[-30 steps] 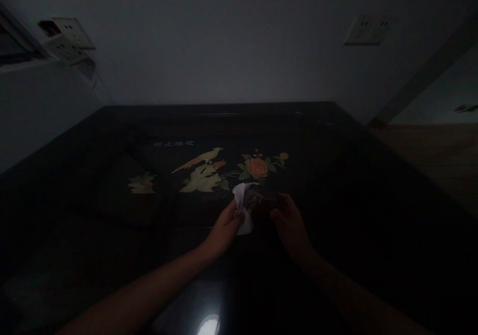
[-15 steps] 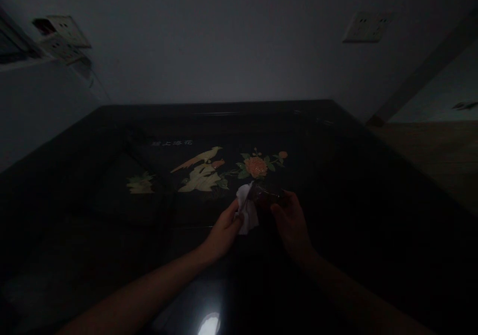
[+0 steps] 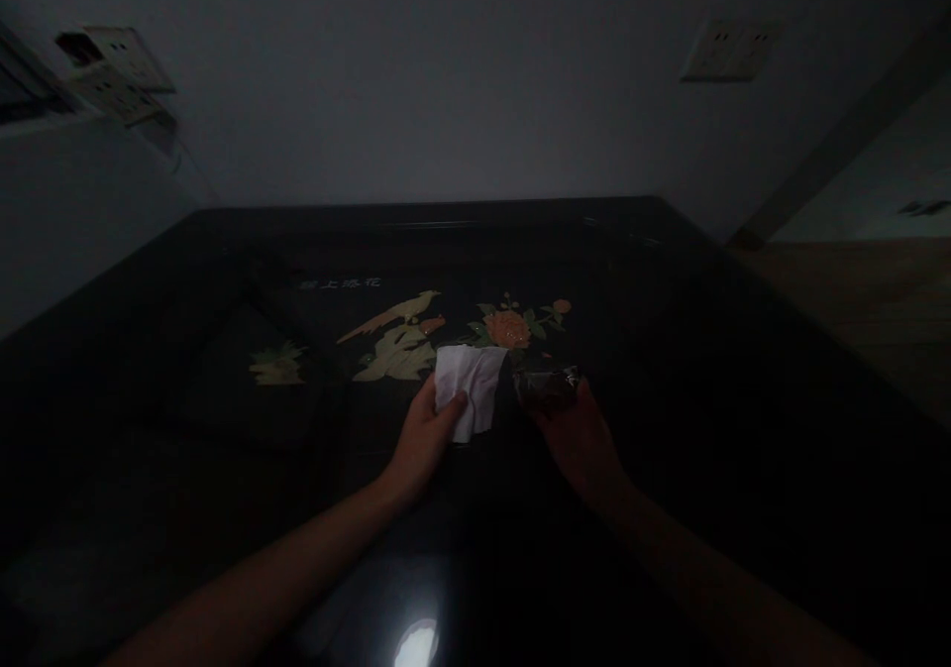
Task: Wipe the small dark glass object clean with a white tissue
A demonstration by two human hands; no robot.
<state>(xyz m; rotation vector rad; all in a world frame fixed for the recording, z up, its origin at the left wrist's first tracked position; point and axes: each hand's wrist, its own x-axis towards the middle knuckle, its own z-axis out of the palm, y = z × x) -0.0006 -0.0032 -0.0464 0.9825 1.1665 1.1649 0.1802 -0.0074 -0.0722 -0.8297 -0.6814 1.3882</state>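
My left hand (image 3: 423, 434) is closed on a creased white tissue (image 3: 468, 389), thumb on top of it. The tissue hangs flat over the black tabletop (image 3: 386, 508), just below the bird and flower pictures. Across a small gap to the right, my right hand (image 3: 583, 439) grips a small, dark, glossy object (image 3: 548, 387) with clear-looking shiny edges. It is too dark to tell exactly what kind it is. The tissue and the glossy object are apart.
The glossy tabletop carries a bird picture (image 3: 397, 335), an orange flower picture (image 3: 509, 330) and white lettering (image 3: 342, 283). Behind it rises a pale wall with a socket plate (image 3: 732, 51) at right and more sockets (image 3: 123, 72) at left. Wooden floor (image 3: 854, 290) shows at right.
The tissue has come away from the glossy object and moved left with my left hand, now spread wider. My right hand has turned the glossy object so its broad face shows.
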